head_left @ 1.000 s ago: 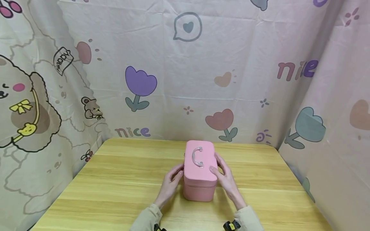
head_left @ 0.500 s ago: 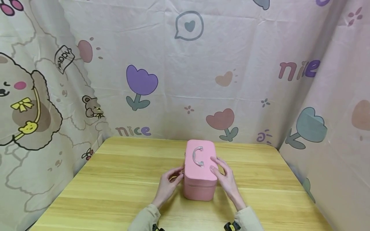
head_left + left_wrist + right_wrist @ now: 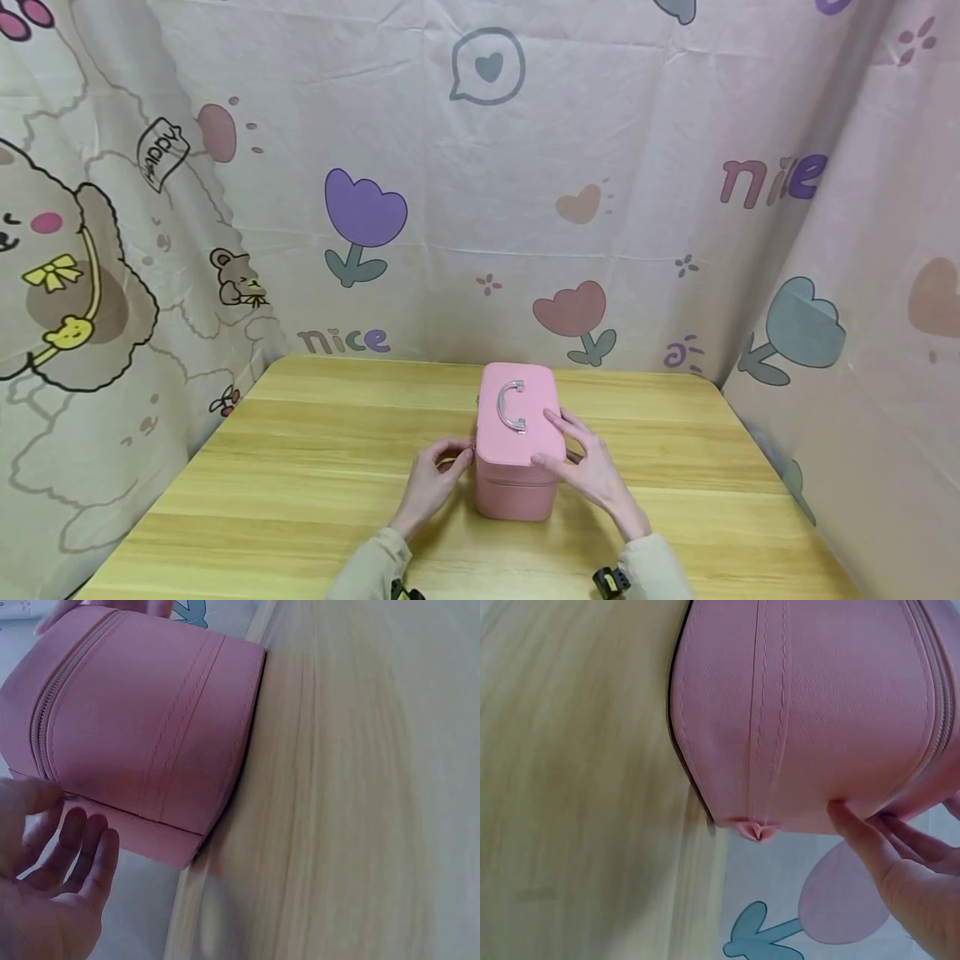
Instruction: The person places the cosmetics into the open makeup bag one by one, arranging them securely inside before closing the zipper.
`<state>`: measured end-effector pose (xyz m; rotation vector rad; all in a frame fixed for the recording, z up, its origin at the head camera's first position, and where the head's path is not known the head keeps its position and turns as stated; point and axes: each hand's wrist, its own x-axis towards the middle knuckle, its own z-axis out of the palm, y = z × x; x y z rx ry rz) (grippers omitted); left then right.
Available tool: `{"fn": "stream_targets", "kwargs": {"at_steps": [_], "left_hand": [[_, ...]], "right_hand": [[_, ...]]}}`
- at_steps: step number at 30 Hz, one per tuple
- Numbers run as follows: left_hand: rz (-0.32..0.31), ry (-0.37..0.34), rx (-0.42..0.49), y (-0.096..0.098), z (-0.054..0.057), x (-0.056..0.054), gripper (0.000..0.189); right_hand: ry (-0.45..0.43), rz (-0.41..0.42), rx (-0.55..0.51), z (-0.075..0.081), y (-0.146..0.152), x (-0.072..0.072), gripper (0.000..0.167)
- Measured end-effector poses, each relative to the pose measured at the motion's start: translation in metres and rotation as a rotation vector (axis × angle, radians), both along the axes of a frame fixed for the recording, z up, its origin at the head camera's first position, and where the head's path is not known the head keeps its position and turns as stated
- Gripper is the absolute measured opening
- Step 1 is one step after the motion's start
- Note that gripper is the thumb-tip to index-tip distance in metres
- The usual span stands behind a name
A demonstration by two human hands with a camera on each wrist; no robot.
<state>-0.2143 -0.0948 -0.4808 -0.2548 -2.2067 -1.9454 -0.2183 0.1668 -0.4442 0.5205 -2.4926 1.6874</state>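
Observation:
A pink vanity case [image 3: 517, 492] with a silver handle [image 3: 510, 408] on its lid stands upright on the wooden table. Along its side runs a zipper [image 3: 45, 720]. My left hand [image 3: 431, 483] is at the case's left side, thumb and index finger pinching a small zipper pull [image 3: 71, 797], mostly hidden; the other fingers are loosely bent. On the right, my right hand [image 3: 596, 475] rests against the case with fingers spread. Its thumb touches the near right corner of the lid, and a finger presses the side below the zipper in the right wrist view.
The wooden table [image 3: 315, 433] extends around the case. Behind and at both sides hang printed curtains [image 3: 450, 208]. A small pink bow-shaped tab [image 3: 757, 829] sticks out from the case's side.
My right hand has shifted nearer me, its thumb sliding to the lid's near corner. My left fingers have closed together at the case's left side. The case has hardly moved.

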Motion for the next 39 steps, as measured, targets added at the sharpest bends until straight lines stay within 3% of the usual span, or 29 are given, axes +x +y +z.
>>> {"fn": "stream_targets", "kwargs": {"at_steps": [8, 20, 25, 31, 34, 39], "left_hand": [[-0.027, -0.040, -0.008, -0.004, 0.004, 0.001, 0.013], [-0.008, 0.085, -0.239, -0.015, 0.010, 0.002, 0.010], [-0.029, 0.192, -0.361, -0.018, 0.012, 0.003, 0.008], [-0.041, 0.421, -0.664, -0.018, 0.016, 0.004, 0.011], [-0.084, 0.425, -0.726, -0.018, 0.019, 0.006, 0.018], [-0.222, 0.357, -0.694, -0.021, 0.024, 0.009, 0.025]], "right_hand": [[-0.002, 0.064, 0.108, 0.002, 0.004, 0.000, 0.095], [0.116, 0.047, 0.243, 0.003, 0.004, 0.000, 0.104], [0.149, 0.042, 0.255, 0.002, 0.005, 0.001, 0.105], [0.146, 0.038, 0.229, 0.003, 0.004, 0.002, 0.105], [0.135, 0.033, 0.231, 0.004, 0.004, 0.002, 0.105], [0.077, 0.033, 0.213, 0.005, 0.003, 0.002, 0.107]]}}
